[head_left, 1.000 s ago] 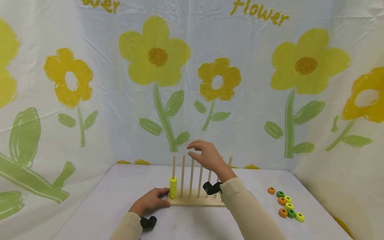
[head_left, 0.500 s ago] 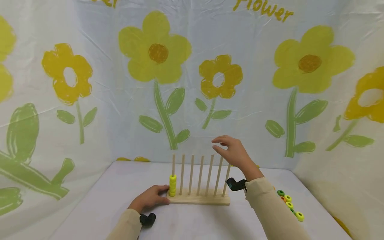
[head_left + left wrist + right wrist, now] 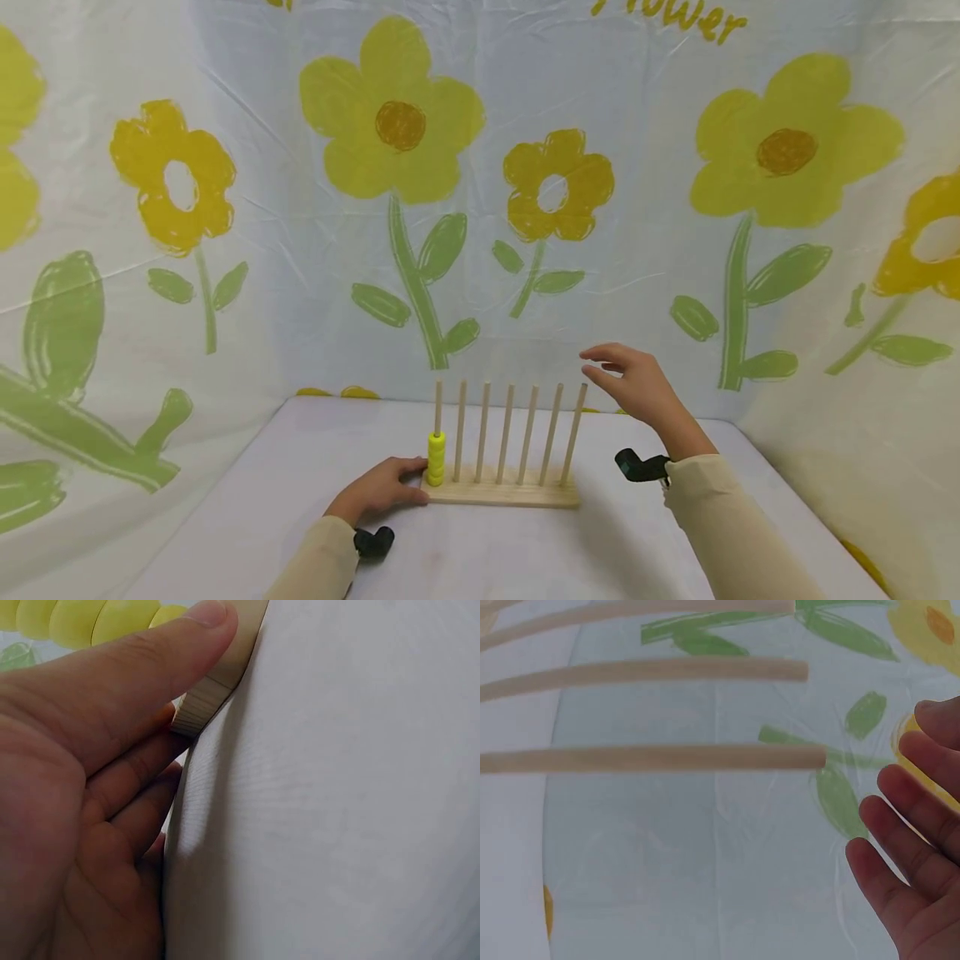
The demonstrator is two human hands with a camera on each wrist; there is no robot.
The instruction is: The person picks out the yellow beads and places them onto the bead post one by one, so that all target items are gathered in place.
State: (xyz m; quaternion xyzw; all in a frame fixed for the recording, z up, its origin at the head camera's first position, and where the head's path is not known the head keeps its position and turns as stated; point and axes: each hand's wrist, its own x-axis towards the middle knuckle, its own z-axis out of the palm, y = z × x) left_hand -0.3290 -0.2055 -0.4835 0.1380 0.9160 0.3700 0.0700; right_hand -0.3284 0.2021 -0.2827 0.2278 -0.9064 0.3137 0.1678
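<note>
A wooden peg stand (image 3: 504, 497) with several upright pegs sits on the white table. Yellow beads (image 3: 436, 458) are stacked on its leftmost peg; the other pegs are bare. My left hand (image 3: 381, 486) holds the left end of the base. In the left wrist view, the thumb (image 3: 202, 634) lies on the front of the wooden base (image 3: 217, 686), with fingers behind its end. My right hand (image 3: 633, 385) is raised just right of the rightmost peg's top, holding nothing. The right wrist view shows its spread, slightly bent fingers apart from the nearest peg (image 3: 705, 758).
The white tabletop (image 3: 480, 554) stretches around the stand. A curtain (image 3: 637, 275) printed with yellow flowers encloses the back and sides. Each wrist carries a small black camera (image 3: 640, 465). My right sleeve (image 3: 738, 521) covers part of the table's right side.
My right hand has moved right, from above the middle pegs to past the last peg. The arm now hides the loose beads on the right. My left hand stays at the base.
</note>
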